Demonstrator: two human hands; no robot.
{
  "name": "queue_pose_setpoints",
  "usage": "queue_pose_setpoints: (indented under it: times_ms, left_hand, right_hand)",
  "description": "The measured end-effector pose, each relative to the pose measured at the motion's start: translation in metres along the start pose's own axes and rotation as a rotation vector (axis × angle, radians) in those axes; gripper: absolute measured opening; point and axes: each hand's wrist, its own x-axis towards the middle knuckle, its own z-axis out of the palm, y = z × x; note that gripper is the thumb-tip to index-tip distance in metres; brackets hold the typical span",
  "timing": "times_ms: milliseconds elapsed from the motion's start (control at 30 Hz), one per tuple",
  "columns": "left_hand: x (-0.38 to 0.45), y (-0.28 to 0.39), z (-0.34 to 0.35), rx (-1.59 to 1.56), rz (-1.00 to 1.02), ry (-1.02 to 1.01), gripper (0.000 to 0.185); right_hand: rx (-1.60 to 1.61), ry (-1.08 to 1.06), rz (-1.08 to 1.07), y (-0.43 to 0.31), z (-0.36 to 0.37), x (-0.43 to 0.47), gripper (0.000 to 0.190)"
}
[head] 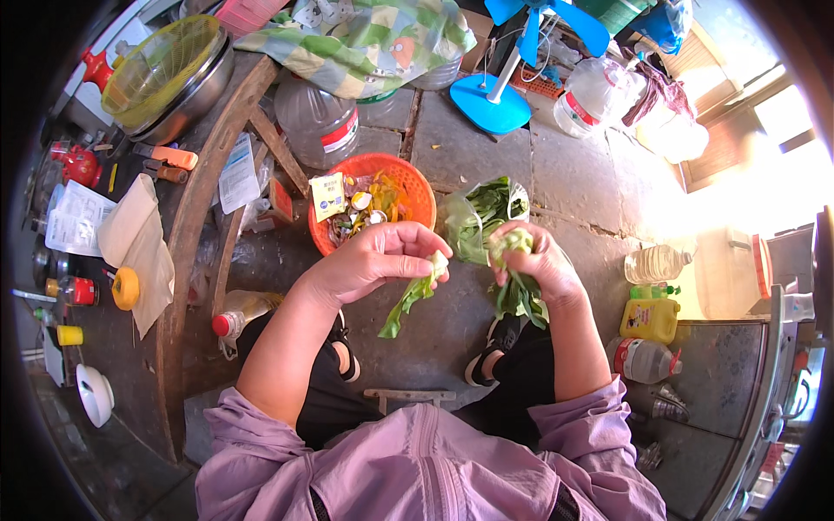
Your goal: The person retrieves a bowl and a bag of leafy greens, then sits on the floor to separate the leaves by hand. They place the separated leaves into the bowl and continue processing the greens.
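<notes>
My left hand [384, 260] pinches the pale stem end of a leafy green stalk [417, 296], whose leaf hangs down toward the floor. To its right, my right hand [537, 264] grips a bunch of leafy greens [521, 293] with pale stems at the top and dark leaves drooping below. Beyond and between the hands, a clear plastic bag [459, 228] on the floor holds more dark green leaves. Behind my left hand stands a red-orange plastic basket [427, 195] with peelings, eggshell pieces and a yellow printed packet [328, 197] in it.
A wooden table [189, 247] with bowls and a cloth runs along the left. Large plastic bottles [319, 124] and a blue fan [488, 104] stand ahead on the tiled floor. Bottles and a yellow jug [649, 319] line the right. A small stool [409, 394] shows between my legs.
</notes>
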Motion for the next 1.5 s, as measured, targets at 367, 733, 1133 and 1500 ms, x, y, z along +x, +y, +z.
queue_pose_setpoints:
  times_ms: [367,733,1133,1500]
  left_hand:
    - [0.014,-0.022,-0.001,-0.133,0.069,0.239,0.023]
    - [0.020,-0.027,0.010,-0.217,0.164,0.400,0.017]
    - [0.045,-0.083,0.011,-0.077,0.386,0.820,0.008]
    - [0.033,-0.051,0.023,0.101,0.248,0.749,0.018]
  right_hand:
    - [0.283,-0.002,-0.092,0.021,0.027,0.012,0.029]
    - [0.226,0.065,-0.025,0.032,0.046,0.016,0.033]
    - [0.166,0.146,-0.084,0.054,0.069,0.026,0.035]
    - [0.020,0.264,-0.097,0.045,0.061,0.023,0.034]
